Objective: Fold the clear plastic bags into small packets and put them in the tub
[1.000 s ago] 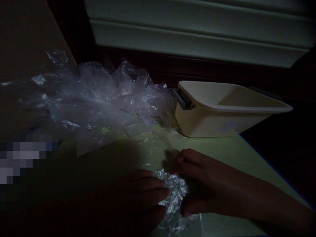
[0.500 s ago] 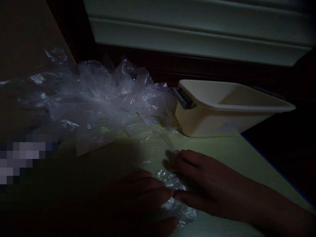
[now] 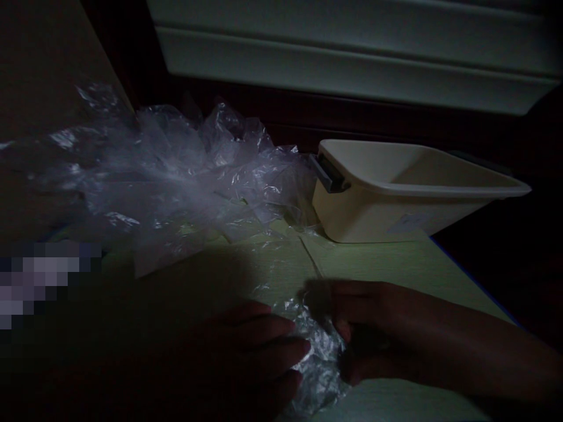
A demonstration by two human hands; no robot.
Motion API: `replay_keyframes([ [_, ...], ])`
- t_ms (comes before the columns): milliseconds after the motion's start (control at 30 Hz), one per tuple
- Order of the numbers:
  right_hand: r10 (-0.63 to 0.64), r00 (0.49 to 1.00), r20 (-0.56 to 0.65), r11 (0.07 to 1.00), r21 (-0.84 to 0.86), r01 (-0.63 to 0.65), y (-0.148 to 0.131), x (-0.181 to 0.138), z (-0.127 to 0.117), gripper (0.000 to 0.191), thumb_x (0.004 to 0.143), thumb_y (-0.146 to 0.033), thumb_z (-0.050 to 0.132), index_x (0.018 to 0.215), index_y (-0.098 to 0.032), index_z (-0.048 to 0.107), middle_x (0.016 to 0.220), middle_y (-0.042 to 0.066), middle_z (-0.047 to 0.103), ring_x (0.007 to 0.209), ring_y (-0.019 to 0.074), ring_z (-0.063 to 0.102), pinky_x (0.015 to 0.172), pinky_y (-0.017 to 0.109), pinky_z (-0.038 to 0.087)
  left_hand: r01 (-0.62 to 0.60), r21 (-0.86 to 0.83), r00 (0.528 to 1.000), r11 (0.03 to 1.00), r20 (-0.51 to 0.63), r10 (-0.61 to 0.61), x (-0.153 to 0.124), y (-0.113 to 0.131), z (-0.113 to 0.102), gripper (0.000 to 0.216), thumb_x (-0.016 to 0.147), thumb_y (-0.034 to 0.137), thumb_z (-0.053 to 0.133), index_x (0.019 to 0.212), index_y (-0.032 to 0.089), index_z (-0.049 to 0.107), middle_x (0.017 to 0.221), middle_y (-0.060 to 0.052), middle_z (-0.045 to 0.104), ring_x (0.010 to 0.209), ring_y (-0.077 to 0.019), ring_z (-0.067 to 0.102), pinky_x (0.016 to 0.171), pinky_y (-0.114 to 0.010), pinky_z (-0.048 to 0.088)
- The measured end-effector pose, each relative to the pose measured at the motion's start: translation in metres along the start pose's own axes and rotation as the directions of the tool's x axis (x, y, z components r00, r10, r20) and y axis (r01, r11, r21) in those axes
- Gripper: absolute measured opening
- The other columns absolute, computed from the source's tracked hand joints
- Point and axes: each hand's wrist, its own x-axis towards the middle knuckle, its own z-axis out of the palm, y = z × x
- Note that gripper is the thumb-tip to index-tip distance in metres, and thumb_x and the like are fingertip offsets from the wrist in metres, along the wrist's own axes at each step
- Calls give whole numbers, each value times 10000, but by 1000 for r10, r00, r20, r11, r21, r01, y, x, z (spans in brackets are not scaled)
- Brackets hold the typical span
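Note:
In dim light a small crumpled piece of clear plastic film point(image 3: 317, 351) lies on the pale green table point(image 3: 396, 264) near its front edge. My left hand point(image 3: 259, 346) rests in shadow on the film's left side, fingers pressed together against it. My right hand point(image 3: 369, 328) comes in from the right, with its fingers curled and pinching the film's right side. The two hands almost meet over the film.
A large heap of crumpled clear plastic point(image 3: 176, 170) fills the table's back left. A cream plastic tub point(image 3: 409, 193) with a grey handle stands at the back right. The table's blue right edge point(image 3: 475, 278) drops into darkness. Pale slats point(image 3: 352, 53) run behind.
My right hand has drawn its fingers in from lying flat over the film to a curled pinch. The film is bunched tighter between the hands. My left hand has hardly moved.

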Motion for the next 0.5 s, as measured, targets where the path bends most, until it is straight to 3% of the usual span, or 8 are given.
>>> replay_keyframes([
  [233, 43, 999, 31, 999, 15, -43, 4, 0, -1, 255, 757, -301, 784, 904, -199, 602, 975, -31, 621, 884, 119, 604, 726, 192, 450, -51, -10, 995, 999, 89, 52, -1, -3, -6, 224, 1013, 290, 395, 1192, 226, 513, 1321, 4, 580, 1278, -165, 476, 1151, -306, 256],
  [367, -2, 999, 53, 1000, 20, 1, 3, 1, -1, 124, 842, -270, 705, 884, -191, 620, 989, -23, 618, 897, 110, 593, 760, 189, 445, 4, -26, 1000, 1000, 28, -3, -2, -2, -5, 178, 977, 284, 473, 1136, 243, 542, 1275, 9, 618, 1277, -155, 480, 1127, -290, 313],
  [500, -9, 999, 37, 999, -47, 11, 1, 4, -1, 108, 960, -219, 533, 919, -190, 629, 970, -8, 611, 892, 116, 577, 796, 222, 431, -52, 11, 995, 999, 90, 50, -2, -4, -8, 239, 945, 317, 496, 1165, 231, 532, 1303, 5, 598, 1296, -174, 455, 1132, -300, 306],
])
